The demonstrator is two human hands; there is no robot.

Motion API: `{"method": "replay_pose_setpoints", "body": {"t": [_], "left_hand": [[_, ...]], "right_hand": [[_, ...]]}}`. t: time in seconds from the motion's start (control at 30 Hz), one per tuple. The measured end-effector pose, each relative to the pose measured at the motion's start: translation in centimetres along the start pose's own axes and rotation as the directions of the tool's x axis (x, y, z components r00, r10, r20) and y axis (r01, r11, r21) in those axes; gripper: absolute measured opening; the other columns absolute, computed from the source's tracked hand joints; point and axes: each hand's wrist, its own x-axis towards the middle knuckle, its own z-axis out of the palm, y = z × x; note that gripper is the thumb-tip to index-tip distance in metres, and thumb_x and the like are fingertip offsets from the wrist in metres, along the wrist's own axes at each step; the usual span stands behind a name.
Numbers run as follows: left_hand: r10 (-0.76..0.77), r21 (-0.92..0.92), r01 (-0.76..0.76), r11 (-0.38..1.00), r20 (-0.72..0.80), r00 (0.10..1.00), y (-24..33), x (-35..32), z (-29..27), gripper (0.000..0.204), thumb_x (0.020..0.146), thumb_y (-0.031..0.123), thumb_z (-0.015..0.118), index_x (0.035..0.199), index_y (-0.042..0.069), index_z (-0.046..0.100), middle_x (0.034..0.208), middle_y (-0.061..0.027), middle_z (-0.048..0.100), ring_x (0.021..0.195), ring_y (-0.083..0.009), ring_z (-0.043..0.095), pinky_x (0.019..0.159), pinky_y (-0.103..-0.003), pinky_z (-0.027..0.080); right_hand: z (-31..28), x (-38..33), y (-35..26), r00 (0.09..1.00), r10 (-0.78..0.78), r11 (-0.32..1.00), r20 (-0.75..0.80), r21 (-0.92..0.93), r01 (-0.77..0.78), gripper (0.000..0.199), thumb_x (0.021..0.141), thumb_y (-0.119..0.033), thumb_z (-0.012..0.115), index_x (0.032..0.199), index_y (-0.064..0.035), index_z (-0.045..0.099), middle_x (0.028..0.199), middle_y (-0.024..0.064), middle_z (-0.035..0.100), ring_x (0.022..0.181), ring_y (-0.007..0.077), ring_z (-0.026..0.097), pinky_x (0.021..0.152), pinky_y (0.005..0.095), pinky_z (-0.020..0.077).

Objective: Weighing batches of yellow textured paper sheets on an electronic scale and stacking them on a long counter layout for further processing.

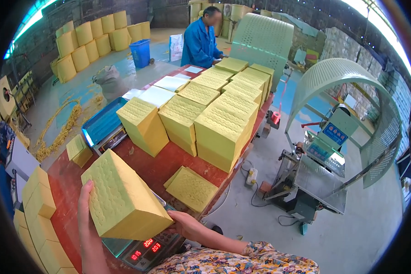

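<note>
A thick block of stacked yellow paper (132, 210), embossed with wavy rows on its top face, is held tilted between my two hands. My left hand (85, 205) presses along its left side. On the lower right corner, my right hand (185, 225) grips with the fingers partly hidden beneath. Under the block is a digital scale (137, 256) with lit red figures; most of its pan is hidden, and I cannot tell whether the block touches it. Just right of the block, a thin pile of the same yellow paper (192, 188) lies on the red table (169, 160).
Tall yellow paper stacks (223, 132) crowd the table's far half. A blue tray (106, 119) and a small paper pile (79, 148) sit left. More blocks (43, 228) stand at the left edge. A person in blue (198, 43) works beyond; a machine (324, 155) stands right.
</note>
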Motion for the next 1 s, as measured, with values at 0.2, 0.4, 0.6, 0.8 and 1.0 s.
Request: {"method": "replay_pose_setpoints", "body": {"t": [0.2,0.4,0.6,0.8,1.0], "left_hand": [[-0.010,0.043,0.011,0.999,-0.028,1.000,-0.2,-0.8,0.2,0.054,0.091,0.044,0.057,0.128,0.004,0.055,0.115,-0.0109,0.064,0.101,-0.0205,0.064,0.088,-0.034,0.051],[-0.058,-0.012,0.058,0.998,-0.017,0.998,-1.2,-2.9,1.9,0.055,0.096,0.043,0.050,0.135,0.004,0.049,0.124,-0.0105,0.061,0.109,-0.0204,0.062,0.093,-0.035,0.049],[-0.009,0.010,0.011,1.000,-0.134,0.991,-1.4,-4.2,6.6,0.056,0.096,0.042,0.051,0.136,0.004,0.050,0.127,-0.0094,0.059,0.112,-0.0193,0.059,0.096,-0.033,0.047],[0.019,-0.026,-0.024,0.999,-0.179,0.984,-2.7,-3.7,8.7,0.054,0.095,0.041,0.052,0.136,0.005,0.051,0.127,-0.0098,0.060,0.112,-0.0193,0.059,0.096,-0.033,0.047],[0.034,-0.181,-0.048,0.982,-0.080,0.996,-4.4,0.4,10.9,0.052,0.095,0.039,0.053,0.133,0.004,0.052,0.123,-0.0101,0.062,0.108,-0.0204,0.062,0.093,-0.035,0.049]], "right_hand": [[0.5,-0.3,-0.1,1.000,-0.004,1.000,-0.017,0.017,0.004,0.044,0.102,-0.035,0.045,0.128,-0.0013,0.057,0.123,0.0094,0.062,0.114,0.0206,0.058,0.096,0.0426,0.0489],[-1.2,-1.9,-1.1,0.992,-0.037,0.997,0.124,0.075,0.028,0.045,0.100,-0.036,0.046,0.126,-0.0016,0.056,0.124,0.0100,0.061,0.114,0.0221,0.058,0.096,0.0447,0.0486],[-3.9,-0.7,-1.1,0.986,0.062,0.988,0.152,0.132,-0.083,0.048,0.098,-0.039,0.047,0.133,-0.0065,0.053,0.129,0.0048,0.061,0.116,0.0170,0.056,0.101,0.0392,0.0406],[-4.3,-2.4,-5.2,0.983,0.051,0.986,0.179,0.145,-0.077,0.050,0.096,-0.039,0.051,0.134,-0.0065,0.051,0.131,0.0074,0.058,0.119,0.0180,0.054,0.101,0.0371,0.0393],[-8.1,-0.8,-11.7,0.986,0.001,0.999,0.165,0.038,-0.008,0.053,0.097,-0.037,0.051,0.138,-0.0036,0.048,0.135,0.0101,0.057,0.122,0.0200,0.053,0.105,0.0365,0.0378]]}}
